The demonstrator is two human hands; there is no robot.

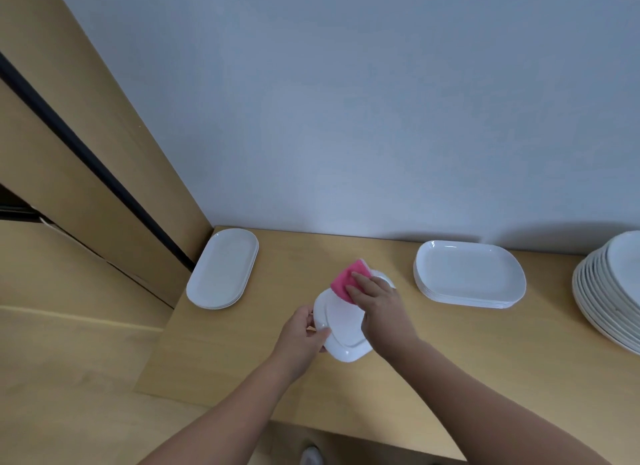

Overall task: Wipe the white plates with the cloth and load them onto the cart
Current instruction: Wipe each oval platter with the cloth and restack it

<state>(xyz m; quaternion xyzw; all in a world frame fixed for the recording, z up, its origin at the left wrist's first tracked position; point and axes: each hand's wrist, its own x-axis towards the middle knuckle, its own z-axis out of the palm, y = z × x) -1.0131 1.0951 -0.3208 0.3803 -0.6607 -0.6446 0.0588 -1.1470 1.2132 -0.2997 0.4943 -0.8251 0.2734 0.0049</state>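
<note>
A white oblong plate (343,329) is tilted above the wooden table, in the middle of the head view. My left hand (303,333) grips its near left rim, thumb on top. My right hand (379,305) presses a pink cloth (348,280) onto the plate's far end; the fingers lie over the cloth and hide part of the plate. No cart is in view.
The wooden table (485,353) stands against a grey wall. A small stack of long oval plates (223,268) lies at its far left corner. A stack of rectangular plates (469,274) sits right of the hands, and a tall stack of round plates (613,291) is at the right edge.
</note>
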